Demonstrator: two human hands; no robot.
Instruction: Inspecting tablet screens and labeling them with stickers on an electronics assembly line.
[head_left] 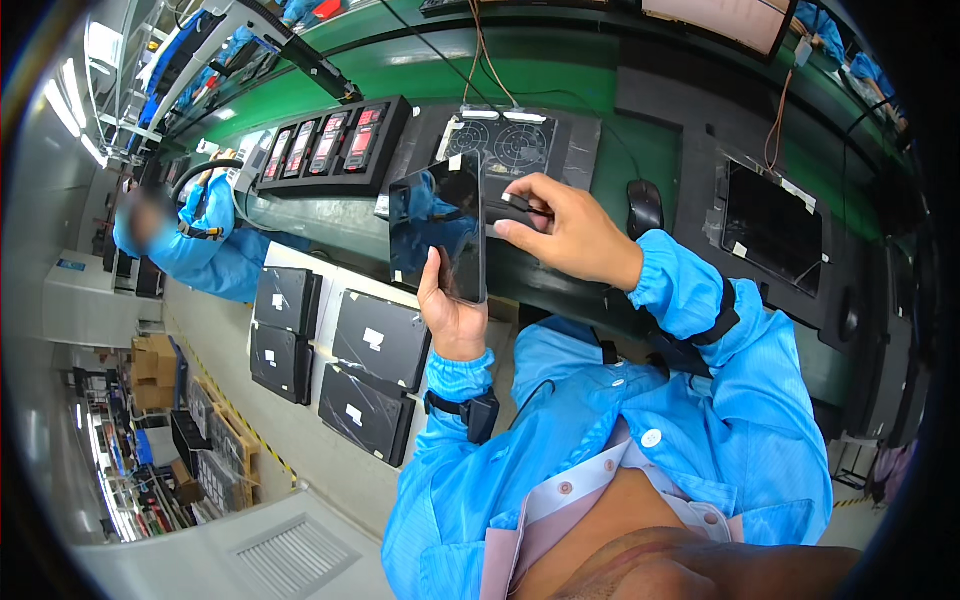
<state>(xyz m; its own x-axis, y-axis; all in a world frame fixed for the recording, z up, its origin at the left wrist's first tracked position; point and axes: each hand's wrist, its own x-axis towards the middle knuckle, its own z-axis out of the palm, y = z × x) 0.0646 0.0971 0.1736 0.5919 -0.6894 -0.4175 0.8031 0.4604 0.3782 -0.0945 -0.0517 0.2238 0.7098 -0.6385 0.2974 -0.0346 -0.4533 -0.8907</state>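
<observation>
The left hand (457, 322) has its grip clasped on a black tablet (435, 215), above the near edge of the surface (592, 88). The right hand (580, 230) has its grip pinching a dark cable plug (517, 202) just beside the tablet's right edge. Plugging in seems the step in hand; the next move likely calls for lining plug and tablet up
</observation>
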